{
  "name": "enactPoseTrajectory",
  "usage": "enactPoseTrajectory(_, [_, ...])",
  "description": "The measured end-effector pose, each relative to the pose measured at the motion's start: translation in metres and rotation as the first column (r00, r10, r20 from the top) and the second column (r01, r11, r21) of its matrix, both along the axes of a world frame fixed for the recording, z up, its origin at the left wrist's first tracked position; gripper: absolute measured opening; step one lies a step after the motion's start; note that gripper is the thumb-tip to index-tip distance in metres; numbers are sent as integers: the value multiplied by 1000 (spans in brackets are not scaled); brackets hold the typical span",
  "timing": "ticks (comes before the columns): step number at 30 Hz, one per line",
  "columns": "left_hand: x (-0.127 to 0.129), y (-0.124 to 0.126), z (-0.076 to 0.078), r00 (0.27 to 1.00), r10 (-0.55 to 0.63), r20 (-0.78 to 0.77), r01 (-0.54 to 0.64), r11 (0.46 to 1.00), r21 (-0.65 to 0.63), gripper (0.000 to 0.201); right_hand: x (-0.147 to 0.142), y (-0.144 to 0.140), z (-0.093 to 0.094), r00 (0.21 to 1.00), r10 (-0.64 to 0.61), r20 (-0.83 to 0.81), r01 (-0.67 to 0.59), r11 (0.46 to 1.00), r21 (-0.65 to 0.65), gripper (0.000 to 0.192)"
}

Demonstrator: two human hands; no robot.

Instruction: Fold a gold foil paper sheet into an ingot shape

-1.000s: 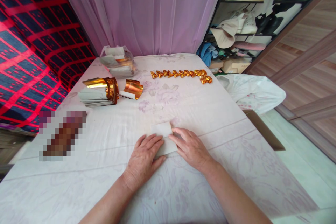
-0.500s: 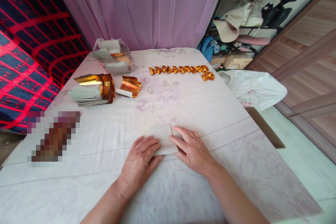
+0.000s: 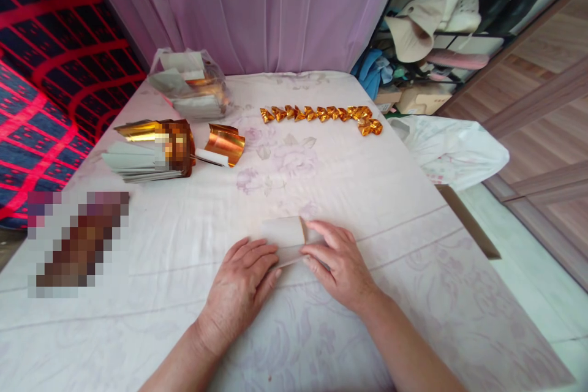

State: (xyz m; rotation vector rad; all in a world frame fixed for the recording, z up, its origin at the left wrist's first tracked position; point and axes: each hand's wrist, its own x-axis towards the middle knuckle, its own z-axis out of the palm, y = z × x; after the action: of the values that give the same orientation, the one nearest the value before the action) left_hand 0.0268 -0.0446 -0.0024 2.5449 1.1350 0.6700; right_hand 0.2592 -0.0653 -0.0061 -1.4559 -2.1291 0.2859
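Observation:
A pale grey paper sheet (image 3: 283,230) lies on the table in front of me, its near edge folded up into a narrow strip. My left hand (image 3: 245,278) holds the sheet's left end, fingers laid over it and thumb along the near edge. At the right end, my right hand (image 3: 337,263) grips the near fold between thumb and index finger, the other fingers resting just beyond. The sheet's underside is hidden. Farther off runs a row of small folded gold foil pieces (image 3: 321,113), bent at its right end.
A stack of gold-and-grey foil sheets (image 3: 138,162) lies at the left, beside a curled gold sheet (image 3: 226,144). Behind it stands a clear plastic bag of sheets (image 3: 188,82). A blurred-out item (image 3: 82,239) is near the left edge. A white plastic bag (image 3: 463,150) sits past the right edge.
The sheet's near edge has been turned up into a strip between my hands. Both hands stay in nearly the same place; the view has shifted slightly.

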Motion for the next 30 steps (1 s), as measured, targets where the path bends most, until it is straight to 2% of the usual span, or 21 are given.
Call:
enactPoseTrajectory(7, [5,7,3,994,97,54,-98,995,0,18,-9,3,-4,991,-134,-23,134,991,-20,26])
enactPoseTrajectory(12, [7,8,-1,990,130,59,-131,991,18,21,-17,6,-4,977,-207,-43,206,978,-22,23])
enactPoseTrajectory(17, [6,6,-7,986,151,75,-154,988,26,28,-21,7,-4,970,-238,-39,238,971,-17,19])
enactPoseTrajectory(22, [4,6,-11,984,144,107,-146,989,11,19,-23,8,-5,962,-270,-41,270,963,-5,18])
enactPoseTrajectory(30, [5,7,-8,985,121,121,-119,993,-28,18,-24,8,-4,962,-272,-19,272,962,-2,17])
